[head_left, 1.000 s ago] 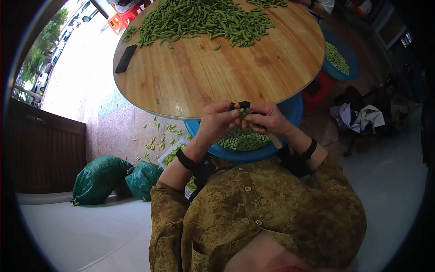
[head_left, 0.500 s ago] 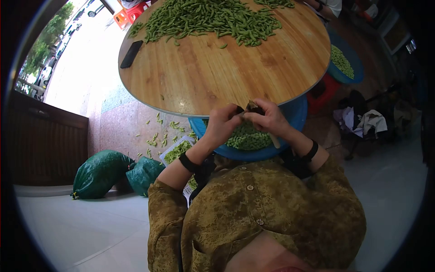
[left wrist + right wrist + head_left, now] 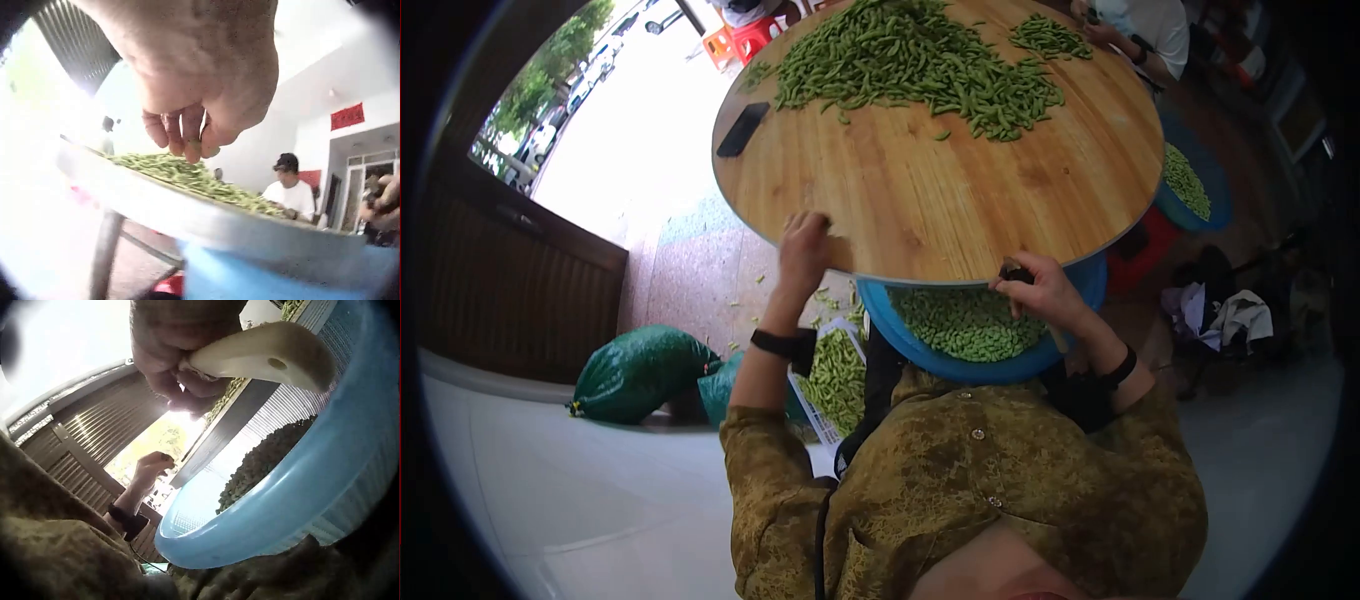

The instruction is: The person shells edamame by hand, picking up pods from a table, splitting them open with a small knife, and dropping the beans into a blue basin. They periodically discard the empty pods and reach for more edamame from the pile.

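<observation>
My left hand (image 3: 803, 255) is at the near left edge of the round wooden table (image 3: 880, 210). In the left wrist view its fingers (image 3: 191, 134) hang loosely curled with nothing visible between them. Over the blue basin (image 3: 250, 540), my right hand (image 3: 1040, 288) grips a small tool by its cream handle (image 3: 269, 356), which has a hole near its end; the working end is hidden. Dark covers sit on some fingertips. Shelled green beans (image 3: 975, 335) fill the basin's bottom. Farther across the table lies a big heap of green bean pods (image 3: 900, 65).
A white crate of pods (image 3: 838, 375) stands left of the lap, beside green sacks (image 3: 640, 375). A black phone (image 3: 743, 129) lies on the table. Across it sits another person (image 3: 1155, 35) near a smaller pod heap (image 3: 1048, 36). Another blue basin (image 3: 1222, 205) stands at right.
My hands were together over the basin and have come apart. The left has moved left to the table edge; the right stays over the basin with the tool. The head view has shifted.
</observation>
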Demonstrator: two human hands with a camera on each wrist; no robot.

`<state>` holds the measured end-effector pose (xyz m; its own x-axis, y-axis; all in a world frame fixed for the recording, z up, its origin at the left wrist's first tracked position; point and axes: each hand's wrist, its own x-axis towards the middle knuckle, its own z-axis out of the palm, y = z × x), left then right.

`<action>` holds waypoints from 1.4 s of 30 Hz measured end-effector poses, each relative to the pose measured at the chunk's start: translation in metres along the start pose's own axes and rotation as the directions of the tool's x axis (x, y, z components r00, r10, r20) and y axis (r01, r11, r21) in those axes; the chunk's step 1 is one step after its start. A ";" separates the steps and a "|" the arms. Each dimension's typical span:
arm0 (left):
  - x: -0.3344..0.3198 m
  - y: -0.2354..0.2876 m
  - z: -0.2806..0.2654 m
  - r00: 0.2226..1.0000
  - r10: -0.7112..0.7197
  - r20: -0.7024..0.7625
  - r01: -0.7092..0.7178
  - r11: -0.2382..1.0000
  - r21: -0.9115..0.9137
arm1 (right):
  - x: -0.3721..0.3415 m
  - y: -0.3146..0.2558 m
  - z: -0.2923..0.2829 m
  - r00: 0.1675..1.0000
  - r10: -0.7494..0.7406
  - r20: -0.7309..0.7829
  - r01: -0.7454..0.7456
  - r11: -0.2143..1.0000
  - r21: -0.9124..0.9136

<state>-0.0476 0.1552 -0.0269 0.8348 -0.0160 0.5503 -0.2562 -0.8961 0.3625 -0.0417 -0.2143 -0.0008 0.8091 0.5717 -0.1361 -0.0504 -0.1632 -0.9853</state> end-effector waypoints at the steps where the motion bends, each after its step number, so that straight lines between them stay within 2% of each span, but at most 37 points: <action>1: -0.008 -0.019 -0.007 0.999 -0.039 0.037 0.037 0.998 0.059 | 0.000 0.000 0.000 0.999 0.017 0.049 -0.019 0.999 0.034; 2: -0.017 -0.033 -0.021 0.996 -0.039 0.075 0.034 0.997 0.069 | -0.001 0.000 -0.003 0.999 0.011 0.032 -0.013 0.999 0.040; 3: -0.029 -0.061 -0.052 0.866 -0.380 0.323 0.205 0.861 0.465 | -0.005 0.001 -0.007 0.999 0.009 0.048 -0.010 1.000 0.027; 4: -0.036 -0.064 -0.068 0.846 -0.407 0.344 0.158 0.808 0.568 | -0.008 0.002 -0.008 0.997 0.011 0.081 -0.012 1.000 0.008; 5: -0.028 -0.053 -0.079 0.762 -0.553 0.337 0.186 0.686 0.703 | -0.009 0.003 -0.009 0.997 0.014 0.072 -0.015 1.000 0.014; 6: -0.028 -0.042 -0.080 0.888 -0.417 0.193 0.125 0.624 0.771 | -0.007 0.004 -0.010 0.997 0.015 0.073 -0.017 0.999 0.027; 7: -0.016 -0.034 -0.077 0.954 -0.227 0.199 0.056 0.780 0.623 | -0.006 0.004 -0.010 0.997 0.016 0.073 -0.019 0.999 0.042; 8: 0.002 -0.027 -0.071 0.986 -0.033 0.165 -0.046 0.891 0.452 | -0.005 0.004 -0.008 0.998 0.017 0.066 -0.020 0.998 0.051; 10: 0.045 0.000 -0.040 0.961 0.010 0.277 -0.067 0.978 0.197 | -0.001 0.002 -0.006 0.995 -0.030 0.095 0.030 1.000 0.009; 11: 0.067 0.018 -0.019 0.936 0.039 0.349 -0.102 0.981 0.166 | 0.000 0.002 -0.004 0.996 -0.032 0.088 0.031 0.999 0.007; 12: 0.087 0.039 0.003 0.949 0.121 0.292 -0.132 0.991 0.018 | 0.002 0.005 -0.002 0.994 -0.040 0.104 0.035 0.998 0.051; 15: 0.150 0.051 0.085 0.902 0.381 0.203 -0.357 0.922 -0.147 | -0.001 -0.001 0.001 0.990 -0.006 0.142 -0.006 0.997 0.082; 17: 0.183 0.044 0.133 0.907 0.362 0.215 -0.354 0.932 -0.074 | -0.002 0.002 0.001 0.988 0.025 0.155 -0.041 0.994 0.100; 19: 0.196 0.040 0.168 0.946 0.189 0.264 -0.190 0.982 -0.023 | -0.007 0.000 -0.002 0.990 0.010 0.139 -0.026 0.993 0.114; 21: 0.194 0.029 0.199 0.954 0.123 0.274 -0.120 0.992 -0.030 | -0.008 0.004 -0.005 0.996 -0.010 0.084 -0.001 0.991 0.136; 23: 0.187 0.023 0.217 0.975 0.177 0.132 -0.172 0.984 -0.049 | -0.011 0.007 -0.011 0.997 0.008 0.080 -0.024 0.978 0.205; 24: 0.185 0.028 0.210 0.976 0.172 0.132 -0.170 0.985 -0.026 | -0.013 0.008 -0.013 0.998 0.041 0.056 -0.055 0.962 0.266; 26: 0.179 0.050 0.182 0.944 0.194 0.267 -0.209 0.978 0.025 | -0.013 0.010 -0.014 0.996 0.049 0.079 -0.072 0.945 0.319; 30: 0.152 0.083 0.138 0.933 0.238 0.270 -0.273 0.957 0.099 | -0.008 0.014 -0.011 0.995 0.076 0.065 -0.094 0.932 0.350; 31: 0.143 0.092 0.126 0.947 0.140 0.290 -0.114 0.988 -0.105 | -0.007 0.014 -0.010 0.995 0.084 0.053 -0.097 0.932 0.349; 32: 0.133 0.099 0.112 0.943 0.047 0.329 0.057 0.953 -0.298 | -0.006 0.015 -0.008 0.995 0.093 0.043 -0.102 0.931 0.350; 33: 0.121 0.106 0.097 0.944 0.038 0.327 0.063 0.954 -0.293 | -0.003 0.015 -0.004 0.994 0.093 0.052 -0.105 0.931 0.349; 34: 0.109 0.113 0.082 0.902 -0.059 0.429 0.290 0.818 -0.497 | -0.001 0.015 -0.002 0.993 0.110 0.040 -0.117 0.914 0.388; 35: 0.098 0.119 0.068 0.830 -0.111 0.547 0.498 0.590 -0.635 | 0.000 0.014 0.000 0.991 0.133 0.023 -0.130 0.895 0.427; 36: 0.088 0.123 0.057 0.823 -0.106 0.559 0.508 0.580 -0.637 | 0.001 0.011 0.002 0.989 0.149 0.015 -0.142 0.892 0.429; 38: 0.064 0.125 0.041 0.788 -0.064 0.612 0.579 0.414 -0.703 | 0.002 0.003 0.011 0.995 0.092 0.046 -0.103 0.855 0.508; 40: 0.040 0.122 0.038 0.823 -0.003 0.569 0.533 0.354 -0.769 | 0.004 -0.001 0.018 0.997 0.057 0.051 -0.076 0.851 0.519; 41: 0.033 0.123 0.036 0.809 0.022 0.587 0.548 0.331 -0.768 | 0.005 -0.003 0.020 0.996 0.087 0.022 -0.086 0.850 0.520; 42: 0.028 0.125 0.031 0.817 0.010 0.577 0.550 0.289 -0.784 | 0.006 -0.004 0.022 0.998 0.043 0.051 -0.064 0.845 0.531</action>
<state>-0.0412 0.0290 0.0109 0.9605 -0.2776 0.0194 0.0030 0.0798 0.9968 -0.0497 -0.1922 0.0002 0.7751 0.6046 -0.1833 -0.4051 0.2530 -0.8786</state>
